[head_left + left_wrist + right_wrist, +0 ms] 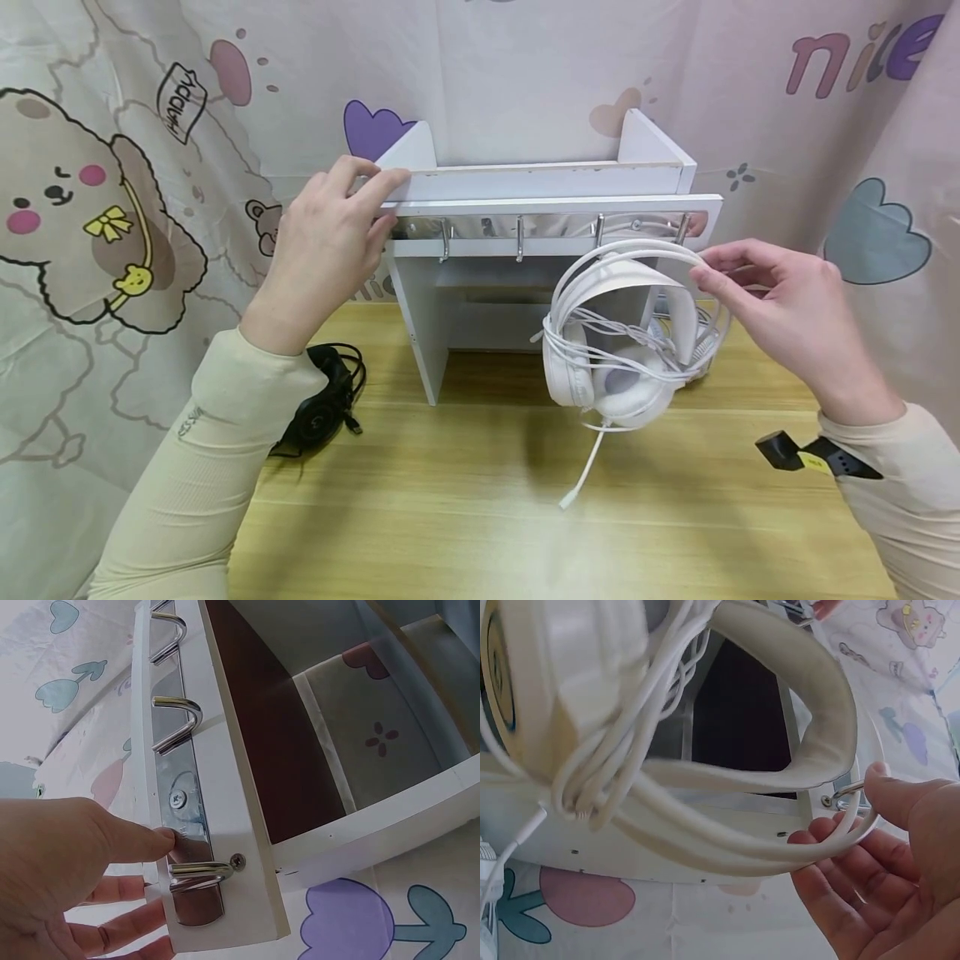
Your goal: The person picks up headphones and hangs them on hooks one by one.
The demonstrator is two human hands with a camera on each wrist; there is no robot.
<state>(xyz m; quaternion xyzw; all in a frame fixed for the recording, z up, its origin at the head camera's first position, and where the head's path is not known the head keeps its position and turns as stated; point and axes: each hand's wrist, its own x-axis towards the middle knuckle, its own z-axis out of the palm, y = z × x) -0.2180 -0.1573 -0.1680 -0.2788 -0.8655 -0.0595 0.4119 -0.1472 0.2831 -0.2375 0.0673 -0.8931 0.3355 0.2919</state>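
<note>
A white headset (570,375), its cable bundled around it and its boom microphone (581,475) pointing down, is at the right end of a hook rail (480,226). My right hand (787,308) holds its headband tubes between thumb and fingers. In the right wrist view the tubes (727,859) lie close by a metal hook (847,799); whether the hook bears the weight, I cannot tell. At the rail's other end, my left hand (322,242) grips the white shelf (555,183). The left wrist view has the thumb (146,841) on the metal strip beside a hook (199,871), other fingers behind the board.
On the wooden table (480,517), a black headset (318,421) with its cable lies left of the shelf. Behind the white headset, another white corded item (705,337) is partly hidden. A patterned curtain (525,75) hangs around the back and sides.
</note>
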